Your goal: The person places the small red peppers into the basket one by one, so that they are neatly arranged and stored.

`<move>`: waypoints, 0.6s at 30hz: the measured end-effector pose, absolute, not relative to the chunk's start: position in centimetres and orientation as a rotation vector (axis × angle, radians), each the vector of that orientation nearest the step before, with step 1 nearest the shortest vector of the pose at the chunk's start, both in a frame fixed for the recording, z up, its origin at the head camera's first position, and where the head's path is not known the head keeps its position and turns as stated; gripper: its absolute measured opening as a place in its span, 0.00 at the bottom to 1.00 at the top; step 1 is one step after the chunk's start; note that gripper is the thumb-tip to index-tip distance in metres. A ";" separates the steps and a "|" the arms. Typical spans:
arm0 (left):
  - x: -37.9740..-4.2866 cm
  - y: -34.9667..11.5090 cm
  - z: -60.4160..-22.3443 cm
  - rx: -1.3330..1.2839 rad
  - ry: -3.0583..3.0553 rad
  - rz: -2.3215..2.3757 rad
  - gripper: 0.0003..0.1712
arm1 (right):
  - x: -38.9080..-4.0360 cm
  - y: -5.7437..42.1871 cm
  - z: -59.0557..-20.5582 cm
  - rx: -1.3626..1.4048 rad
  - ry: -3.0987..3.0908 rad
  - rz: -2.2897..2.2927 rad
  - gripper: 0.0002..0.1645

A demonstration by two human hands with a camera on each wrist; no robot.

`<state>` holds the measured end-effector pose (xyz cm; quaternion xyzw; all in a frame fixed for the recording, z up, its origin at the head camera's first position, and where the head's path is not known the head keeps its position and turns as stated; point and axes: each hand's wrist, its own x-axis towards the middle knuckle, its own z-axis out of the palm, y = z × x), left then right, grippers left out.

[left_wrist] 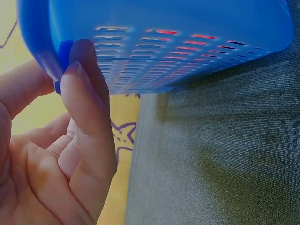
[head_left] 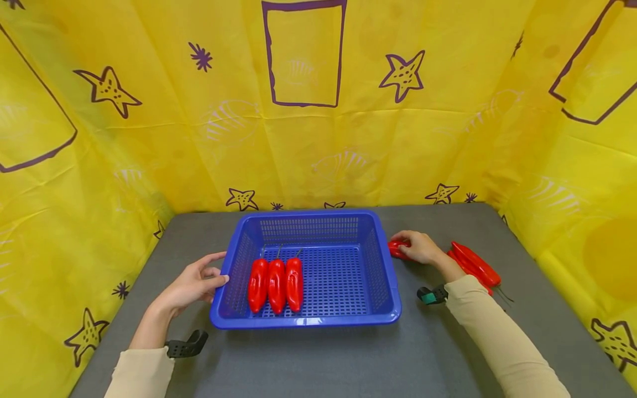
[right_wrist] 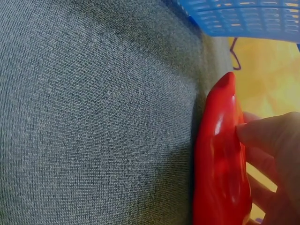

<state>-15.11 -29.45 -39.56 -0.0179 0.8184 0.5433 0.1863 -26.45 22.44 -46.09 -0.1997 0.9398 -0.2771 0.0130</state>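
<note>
Right hand (head_left: 419, 247), fingers clamped on red pepper (right_wrist: 219, 159) just right of blue basket (head_left: 306, 321): you'd best raise the pepper clear of the basket, your left hand (head_left: 194, 280), fingers pinching its left side, bracing against any knock.

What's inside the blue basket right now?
Three red peppers, side by side in its left half in the head view. They cover the patch of basket floor beneath them; that can't be seen.
</note>
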 end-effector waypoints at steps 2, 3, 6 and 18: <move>-15.2 -29.5 -39.6 -0.051 2.310 1.523 0.43 | -26.4 22.5 -46.1 -0.641 2.931 -0.850 0.15; -15.2 -29.5 -39.6 -0.048 2.314 1.516 0.43 | -26.4 22.5 -46.1 -0.650 2.932 -0.844 0.15; -15.2 -29.5 -39.7 -0.069 2.319 1.511 0.43 | -26.5 22.7 -46.1 -0.692 2.942 -0.827 0.15; -15.2 -29.5 -39.8 -0.074 2.329 1.507 0.43 | -26.2 23.2 -46.3 -0.649 3.046 -0.985 0.17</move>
